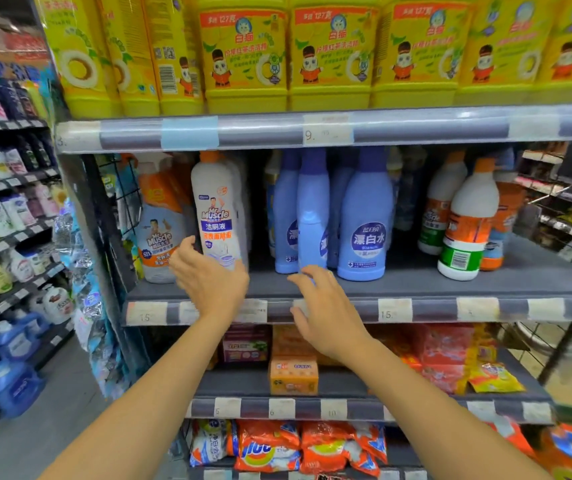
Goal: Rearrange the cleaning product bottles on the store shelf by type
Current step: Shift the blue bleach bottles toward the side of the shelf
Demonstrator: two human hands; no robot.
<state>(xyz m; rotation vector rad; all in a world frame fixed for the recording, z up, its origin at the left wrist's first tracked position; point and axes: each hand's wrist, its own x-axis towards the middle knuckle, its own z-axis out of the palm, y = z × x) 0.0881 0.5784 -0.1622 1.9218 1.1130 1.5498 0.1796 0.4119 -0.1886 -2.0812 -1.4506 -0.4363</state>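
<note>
Middle shelf (416,284), centre of frame, holds the cleaning bottles. From left of frame to right: an orange-labelled spray bottle (159,233), a white Mr Muscle bottle (216,209) with an orange cap, a cluster of blue bottles (366,226), then white orange-capped bottles (468,223) at the right.

My left hand (210,280) is at the base of the white Mr Muscle bottle, back of the hand toward me, thumb raised on the bottle's left. Fingers are hidden; cannot tell whether they grasp it.

My right hand (327,308) is released, fingers spread and loosely bent, holding nothing. Its fingertips (312,270) sit at the foot of the front blue bottle.

Upper shelf, top of frame: a row of yellow bottles (333,53). Below the hands: an orange box (293,375), and bagged detergent (267,448) at the bottom.
</note>
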